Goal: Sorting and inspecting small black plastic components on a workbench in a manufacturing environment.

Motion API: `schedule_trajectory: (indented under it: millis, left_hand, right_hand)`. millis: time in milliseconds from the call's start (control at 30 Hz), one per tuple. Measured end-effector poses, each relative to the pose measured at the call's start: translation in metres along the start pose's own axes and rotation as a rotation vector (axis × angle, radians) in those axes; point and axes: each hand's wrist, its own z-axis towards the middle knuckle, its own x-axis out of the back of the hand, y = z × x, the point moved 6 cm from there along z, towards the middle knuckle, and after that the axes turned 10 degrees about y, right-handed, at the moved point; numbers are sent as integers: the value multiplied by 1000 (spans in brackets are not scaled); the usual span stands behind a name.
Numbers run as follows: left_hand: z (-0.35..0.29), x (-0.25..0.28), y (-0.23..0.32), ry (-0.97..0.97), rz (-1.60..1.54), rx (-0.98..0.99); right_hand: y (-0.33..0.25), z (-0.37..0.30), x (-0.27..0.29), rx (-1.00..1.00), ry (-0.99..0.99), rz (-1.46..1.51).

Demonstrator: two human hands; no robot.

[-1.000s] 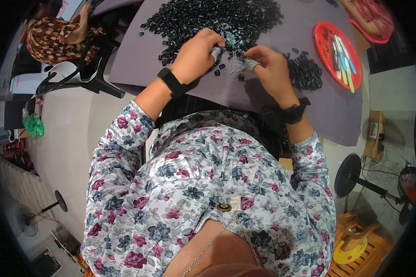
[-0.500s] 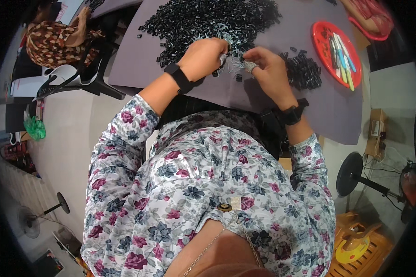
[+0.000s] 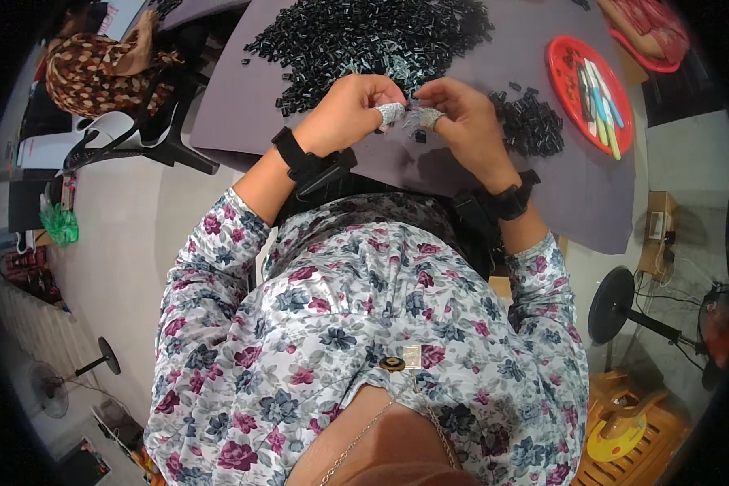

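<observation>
A small black part [image 3: 414, 113] is pinched between left hand [image 3: 350, 112] and right hand [image 3: 460, 120], fitting judged underway; next, release toward the small pile [image 3: 530, 123] at 3 o'clock.

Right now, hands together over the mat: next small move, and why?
Probably press the small black part together between the left hand and right hand: both taped fingertips meet on it above the grey mat, the big pile of black pieces just beyond.
</observation>
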Motion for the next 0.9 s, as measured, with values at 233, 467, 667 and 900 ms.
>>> schedule_trajectory:
  millis: [233, 467, 667, 900]
  left_hand:
    - [-5, -7, -12, -33, -148, 90]
    - [-7, -10, -15, 49, -234, 32]
    - [-10, -5, -9, 82, -71, -2]
    - [-18, -9, 2, 99, 50, -81]
  right_hand:
    - [-3, 0, -3, 30, -24, -14]
    - [0, -1, -2, 11, -22, 8]
    - [-14, -2, -1, 60, -36, -51]
    - [-21, -4, -4, 47, -110, -174]
